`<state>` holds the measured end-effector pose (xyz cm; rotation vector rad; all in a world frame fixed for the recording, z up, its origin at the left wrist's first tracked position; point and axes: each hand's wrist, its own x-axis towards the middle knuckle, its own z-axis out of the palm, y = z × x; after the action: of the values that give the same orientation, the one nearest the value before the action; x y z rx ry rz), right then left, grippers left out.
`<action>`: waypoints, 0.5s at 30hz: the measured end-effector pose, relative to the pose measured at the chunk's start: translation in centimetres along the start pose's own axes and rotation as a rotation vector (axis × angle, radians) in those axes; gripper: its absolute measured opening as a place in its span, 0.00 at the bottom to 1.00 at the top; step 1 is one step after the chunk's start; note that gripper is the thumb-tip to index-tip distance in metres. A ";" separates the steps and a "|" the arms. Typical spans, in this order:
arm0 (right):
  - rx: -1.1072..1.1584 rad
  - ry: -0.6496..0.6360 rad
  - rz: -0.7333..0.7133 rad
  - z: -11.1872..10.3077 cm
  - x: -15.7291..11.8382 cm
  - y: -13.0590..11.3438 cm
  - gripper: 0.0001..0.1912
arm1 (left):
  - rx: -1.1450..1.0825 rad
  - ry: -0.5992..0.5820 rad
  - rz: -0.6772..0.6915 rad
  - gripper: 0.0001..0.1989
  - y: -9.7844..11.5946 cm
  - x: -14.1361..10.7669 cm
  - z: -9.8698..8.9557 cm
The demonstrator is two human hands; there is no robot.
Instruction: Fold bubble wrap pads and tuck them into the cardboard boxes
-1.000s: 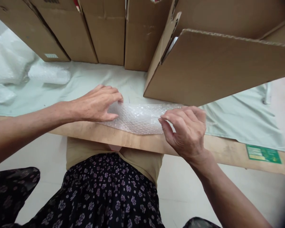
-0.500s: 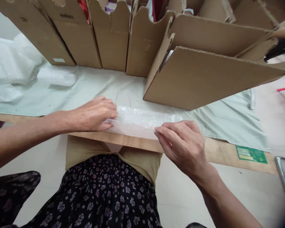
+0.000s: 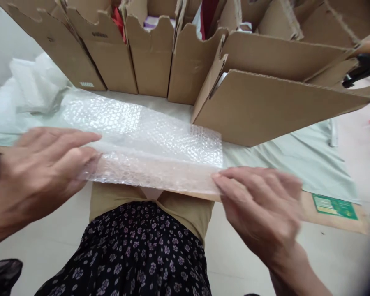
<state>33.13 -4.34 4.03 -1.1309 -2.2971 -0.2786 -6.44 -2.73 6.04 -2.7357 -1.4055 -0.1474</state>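
Bubble wrap [image 3: 179, 142]: one strip on the pale cloth [image 3: 320, 160], doubled over at the wooden table edge [image 3: 307, 205]; light, limp, slightly slippery, I judge, and best held by both ends of the fold.
My left hand [image 3: 38, 168]: one, blurred, fingers curled nearly closed on the left end.
My right hand [image 3: 263, 205]: one, fingertips pinching the right end.
Cardboard boxes [image 3: 280, 109]: five fronts; beyond, I cannot tell.
Green label [image 3: 334, 206]: one.

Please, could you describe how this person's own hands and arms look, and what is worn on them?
The left hand and right hand wear no gloves. No sleeve or watch shows on the arms' visible parts. Both hands are motion-blurred, so finer details are unclear.
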 end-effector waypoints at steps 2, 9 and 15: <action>0.004 -0.068 -0.018 1.9 -0.9 -0.6 0.14 | 0.063 0.109 -0.030 0.08 0.8 -0.1 2.4; 0.177 -0.341 0.026 3.4 -3.5 -0.5 0.13 | -0.189 -0.116 0.040 0.13 0.4 -0.9 5.8; 0.216 -0.205 0.113 3.5 -1.4 -0.5 0.11 | -0.203 0.019 -0.094 0.18 1.4 0.5 4.9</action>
<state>32.05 -4.20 0.42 -1.2177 -2.3584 0.1316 -4.76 -2.60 1.20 -2.8158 -1.5979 -0.3377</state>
